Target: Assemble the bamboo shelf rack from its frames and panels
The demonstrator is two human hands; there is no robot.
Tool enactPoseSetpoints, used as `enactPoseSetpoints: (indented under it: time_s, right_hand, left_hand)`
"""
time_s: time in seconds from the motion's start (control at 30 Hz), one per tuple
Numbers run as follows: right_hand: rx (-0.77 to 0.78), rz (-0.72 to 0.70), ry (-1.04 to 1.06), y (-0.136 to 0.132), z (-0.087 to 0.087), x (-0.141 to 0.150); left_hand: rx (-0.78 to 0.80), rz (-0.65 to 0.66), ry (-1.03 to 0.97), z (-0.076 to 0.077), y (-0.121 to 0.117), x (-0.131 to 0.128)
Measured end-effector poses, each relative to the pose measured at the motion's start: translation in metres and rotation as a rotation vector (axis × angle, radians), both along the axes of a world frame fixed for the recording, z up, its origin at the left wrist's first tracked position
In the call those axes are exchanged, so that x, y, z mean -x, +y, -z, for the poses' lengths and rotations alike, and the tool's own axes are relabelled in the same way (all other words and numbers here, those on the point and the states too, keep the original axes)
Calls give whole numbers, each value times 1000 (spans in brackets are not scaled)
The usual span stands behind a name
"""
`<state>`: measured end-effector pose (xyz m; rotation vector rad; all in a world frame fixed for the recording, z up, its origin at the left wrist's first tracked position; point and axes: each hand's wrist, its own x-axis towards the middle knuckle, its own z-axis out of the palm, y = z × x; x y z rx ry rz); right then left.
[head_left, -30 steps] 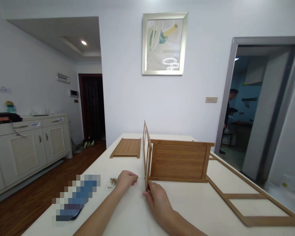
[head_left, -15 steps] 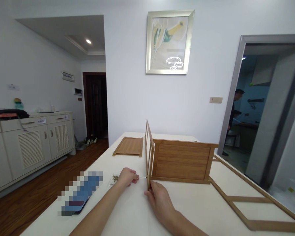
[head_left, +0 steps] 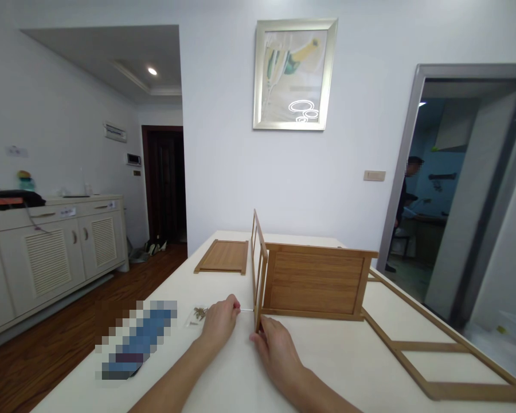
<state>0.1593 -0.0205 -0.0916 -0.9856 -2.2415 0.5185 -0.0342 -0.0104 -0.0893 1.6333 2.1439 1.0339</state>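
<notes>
My left hand (head_left: 222, 319) is closed, pinching a thin metal rod (head_left: 246, 310) that looks like a hex key; its handle end is hidden in the fingers. The rod's tip meets the near upright of a wooden side frame (head_left: 260, 287), which stands on edge. Low on that same upright, my right hand (head_left: 279, 347) grips the wood between thumb and fingers. A wooden panel (head_left: 316, 284) stands upright against the frame's right side. Just left of my left hand lies a small clear bag of screws (head_left: 198, 314).
Another wooden panel (head_left: 223, 256) lies flat at the back of the white table (head_left: 327, 367). A second open wooden frame (head_left: 430, 346) lies on the right. A blurred blue item (head_left: 141, 341) rests at the left edge. A person (head_left: 402, 201) is beyond the doorway.
My left hand has turned at the wrist, its knuckles raised, and more of the rod shows. My right hand keeps its grip on the side frame. The view has shifted slightly.
</notes>
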Motion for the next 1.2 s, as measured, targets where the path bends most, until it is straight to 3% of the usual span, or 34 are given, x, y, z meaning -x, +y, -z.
enactPoseSetpoints:
  time_s: [0.13, 0.4, 0.53, 0.63, 0.73, 0.83, 0.97, 1.2]
  right_hand:
    - [9, 6, -1, 2, 1, 1]
    - [7, 5, -4, 2, 3, 1]
    - [8, 9, -15, 3, 2, 1]
    - [10, 16, -21, 2, 1, 1]
    - [11, 6, -9, 2, 1, 0]
    - [7, -13, 12, 1, 2, -1]
    - [-2, -21, 9, 1, 3, 0]
    - [-28, -14, 20, 3, 6, 1]
  left_hand:
    - [-1, 22, -15, 2, 0, 3]
    - [112, 127, -332, 14, 14, 16]
    - [73, 146, -323, 19, 14, 18]
    - [12, 154, -242, 18, 11, 16]
    - [-16, 177, 22, 12, 7, 12]
    - [5, 206, 324, 7, 2, 6]
    - [23, 206, 453, 2, -4, -1]
    - [91, 210, 898, -2, -4, -8]
